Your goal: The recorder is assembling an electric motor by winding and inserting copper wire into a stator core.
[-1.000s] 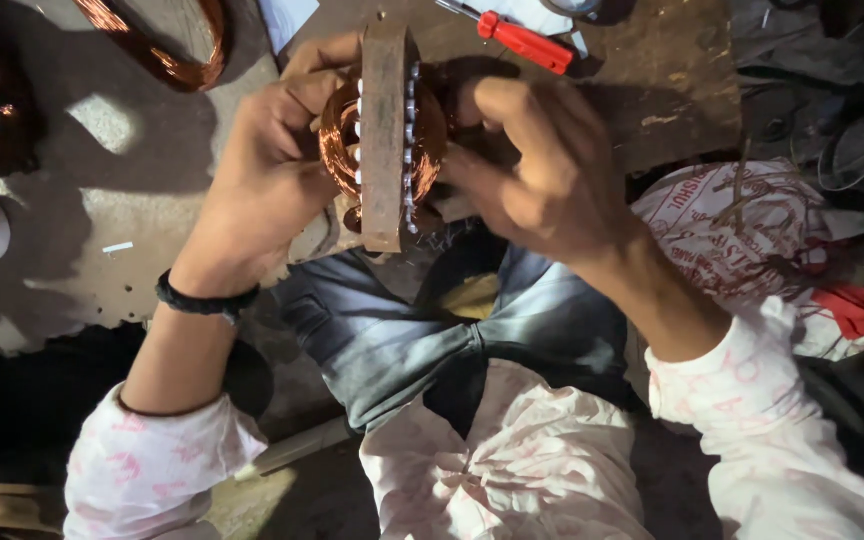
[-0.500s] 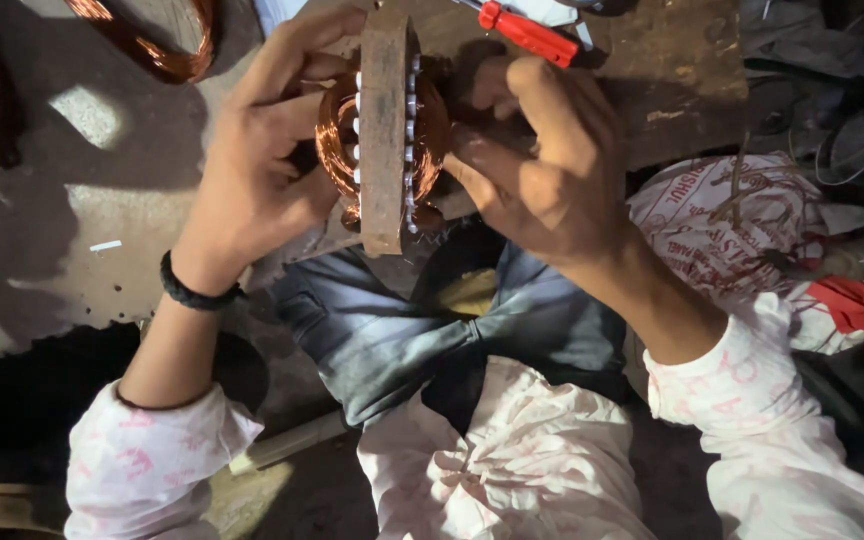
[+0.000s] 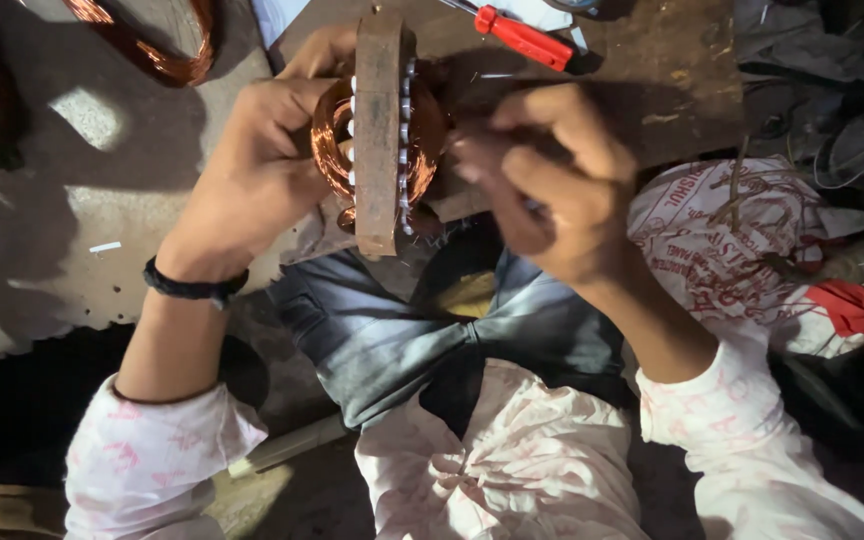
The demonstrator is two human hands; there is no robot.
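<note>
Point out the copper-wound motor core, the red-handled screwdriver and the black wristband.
motor core [image 3: 382, 130], head view, on its rusty outer edge.
screwdriver [image 3: 522, 38], head view, on the red handle.
wristband [image 3: 192, 287], head view, on the band across the left wrist.

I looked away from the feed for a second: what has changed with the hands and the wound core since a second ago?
The right hand has curled its fingers in and looks motion-blurred at the core's right face; earlier they lay spread over that side. The left hand keeps its grip on the copper-wound core, which stays edge-up above the lap. The red-handled screwdriver and the loose copper coil lie where they were.
</note>
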